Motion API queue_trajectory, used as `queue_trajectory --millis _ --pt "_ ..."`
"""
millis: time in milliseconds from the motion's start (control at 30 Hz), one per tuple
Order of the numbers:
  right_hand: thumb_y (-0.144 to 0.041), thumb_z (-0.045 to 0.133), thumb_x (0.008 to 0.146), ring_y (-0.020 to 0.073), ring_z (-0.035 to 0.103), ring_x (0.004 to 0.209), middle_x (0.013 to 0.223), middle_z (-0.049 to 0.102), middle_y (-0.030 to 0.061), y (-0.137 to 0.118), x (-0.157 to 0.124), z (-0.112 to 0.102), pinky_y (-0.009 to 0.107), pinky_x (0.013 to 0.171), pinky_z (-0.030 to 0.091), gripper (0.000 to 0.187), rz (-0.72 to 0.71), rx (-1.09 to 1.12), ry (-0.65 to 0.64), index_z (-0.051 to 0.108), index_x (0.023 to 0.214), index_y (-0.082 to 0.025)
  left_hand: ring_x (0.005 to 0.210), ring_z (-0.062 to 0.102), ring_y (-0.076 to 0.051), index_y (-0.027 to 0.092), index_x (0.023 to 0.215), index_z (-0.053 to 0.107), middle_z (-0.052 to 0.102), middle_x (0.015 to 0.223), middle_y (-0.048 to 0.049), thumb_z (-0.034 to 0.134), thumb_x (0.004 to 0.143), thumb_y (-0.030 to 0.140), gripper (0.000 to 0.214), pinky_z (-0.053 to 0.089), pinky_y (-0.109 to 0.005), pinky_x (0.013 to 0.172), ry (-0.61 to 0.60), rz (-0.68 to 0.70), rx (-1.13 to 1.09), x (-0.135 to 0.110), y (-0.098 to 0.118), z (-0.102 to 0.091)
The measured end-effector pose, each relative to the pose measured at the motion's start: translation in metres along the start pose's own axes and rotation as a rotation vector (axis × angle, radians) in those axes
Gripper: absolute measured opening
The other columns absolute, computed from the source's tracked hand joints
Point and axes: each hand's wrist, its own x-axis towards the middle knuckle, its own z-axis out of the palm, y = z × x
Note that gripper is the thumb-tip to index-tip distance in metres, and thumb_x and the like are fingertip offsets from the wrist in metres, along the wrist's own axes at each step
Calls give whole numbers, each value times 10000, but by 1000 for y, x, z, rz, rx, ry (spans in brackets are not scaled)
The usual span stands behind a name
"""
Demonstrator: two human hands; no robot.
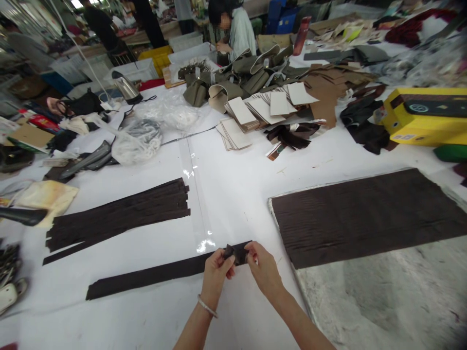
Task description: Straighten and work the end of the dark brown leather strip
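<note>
A long dark brown strip (153, 272) lies slantwise on the white tabletop in front of me. Over its right part, my left hand (218, 269) pinches a small crumpled dark piece (229, 251) between thumb and fingers. Whether that piece belongs to the strip I cannot tell. My right hand (263, 269) has its thumb and fingertips closed at the strip's right end. Farther left lies a stack of similar dark strips (124, 214). To the right, a wide dark brown sheet (368, 214) rests on a grey stained board (386, 296).
Behind are white card pieces (241, 112), olive fabric pieces (251, 73) and a yellow box (426, 116). Clear plastic bags (136, 141) and a metal kettle (126, 87) stand back left. Across the table a person (241, 34) bends forward.
</note>
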Motion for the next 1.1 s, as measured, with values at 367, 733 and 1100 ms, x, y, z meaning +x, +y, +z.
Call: queue_trajectory --millis 367,733,1100 --pt "-255 448 824 133 538 733 795 589 -6 -21 0 3 257 684 413 290 -50 138 -116 603 1067 -226 357 419 -63 176 656 476 513 431 67 710 680 416 336 297 -182 375 53 -37 -11 5 -4 0" --pt "-244 439 814 129 522 656 694 582 -28 -16 7 4 239 617 372 150 -1 164 -117 584 820 -207 376 429 -65 175 642 486 521 451 61 727 652 390 323 301 -186 394 33 -33 -2 3 0 -1" --pt "-412 432 889 184 569 805 909 610 65 -22 -16 -19 304 729 427 321 -12 13 91 566 1086 -197 510 416 -97 206 682 483 477 564 58 600 776 374 226 321 -225 504 244 98 313 -15 9 8"
